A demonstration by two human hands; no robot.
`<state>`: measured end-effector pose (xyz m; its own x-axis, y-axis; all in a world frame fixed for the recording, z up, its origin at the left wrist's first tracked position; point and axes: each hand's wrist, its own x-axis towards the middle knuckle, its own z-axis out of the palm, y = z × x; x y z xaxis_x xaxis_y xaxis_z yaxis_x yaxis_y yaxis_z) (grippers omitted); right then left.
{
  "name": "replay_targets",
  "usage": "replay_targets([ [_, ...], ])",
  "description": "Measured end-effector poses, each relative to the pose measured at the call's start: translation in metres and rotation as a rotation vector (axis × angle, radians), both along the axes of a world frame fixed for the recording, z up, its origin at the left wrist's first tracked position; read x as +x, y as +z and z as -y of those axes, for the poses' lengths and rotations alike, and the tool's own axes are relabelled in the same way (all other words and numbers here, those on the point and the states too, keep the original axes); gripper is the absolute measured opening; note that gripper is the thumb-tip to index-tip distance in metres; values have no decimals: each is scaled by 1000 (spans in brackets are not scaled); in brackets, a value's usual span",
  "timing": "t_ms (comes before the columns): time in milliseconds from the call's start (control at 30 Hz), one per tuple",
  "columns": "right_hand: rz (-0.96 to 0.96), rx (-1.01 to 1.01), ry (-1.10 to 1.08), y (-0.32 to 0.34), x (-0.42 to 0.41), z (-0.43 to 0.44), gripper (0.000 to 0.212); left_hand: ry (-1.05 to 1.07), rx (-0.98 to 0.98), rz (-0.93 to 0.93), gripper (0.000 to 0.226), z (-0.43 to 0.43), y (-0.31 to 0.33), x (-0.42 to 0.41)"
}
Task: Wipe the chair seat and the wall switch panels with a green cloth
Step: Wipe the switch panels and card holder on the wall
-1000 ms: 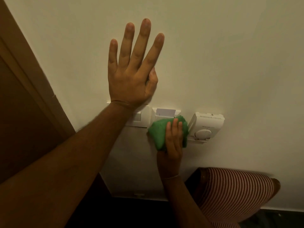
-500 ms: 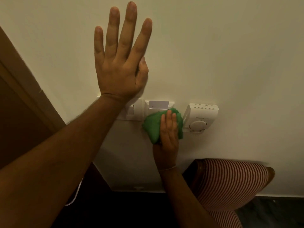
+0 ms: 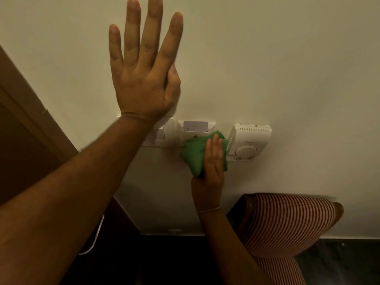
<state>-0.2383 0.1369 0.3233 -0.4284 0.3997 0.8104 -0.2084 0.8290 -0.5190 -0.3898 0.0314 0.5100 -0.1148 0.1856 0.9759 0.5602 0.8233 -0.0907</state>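
My left hand (image 3: 144, 73) lies flat on the cream wall, fingers spread, just above a white switch plate (image 3: 162, 133) that my wrist partly hides. My right hand (image 3: 212, 165) presses a bunched green cloth (image 3: 195, 153) against the lower part of the white key-card holder (image 3: 196, 128), between the switch plate and a white thermostat (image 3: 248, 142) with a round dial. A striped chair (image 3: 285, 223) stands below to the right, against the wall.
A brown wooden door frame (image 3: 30, 120) runs along the left. A white cable (image 3: 94, 241) hangs near the dark floor (image 3: 339, 262). A pale skirting strip runs along the wall's foot.
The view has shifted, so both hands and the panels sit higher and more to the left in the frame. The cloth stays pressed on the card holder, with little movement across it.
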Motion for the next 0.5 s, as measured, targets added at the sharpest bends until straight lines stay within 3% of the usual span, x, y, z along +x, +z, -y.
replay_targets([
  [133,24,-113,-2,5,-12,36,75,-8,5,4,60,0,1,-1],
  [367,141,310,230,2,-29,44,61,-24,-7,61,58,2,2,3],
  [500,105,334,181,0,-23,26,83,11,-30,65,60,3,3,4],
])
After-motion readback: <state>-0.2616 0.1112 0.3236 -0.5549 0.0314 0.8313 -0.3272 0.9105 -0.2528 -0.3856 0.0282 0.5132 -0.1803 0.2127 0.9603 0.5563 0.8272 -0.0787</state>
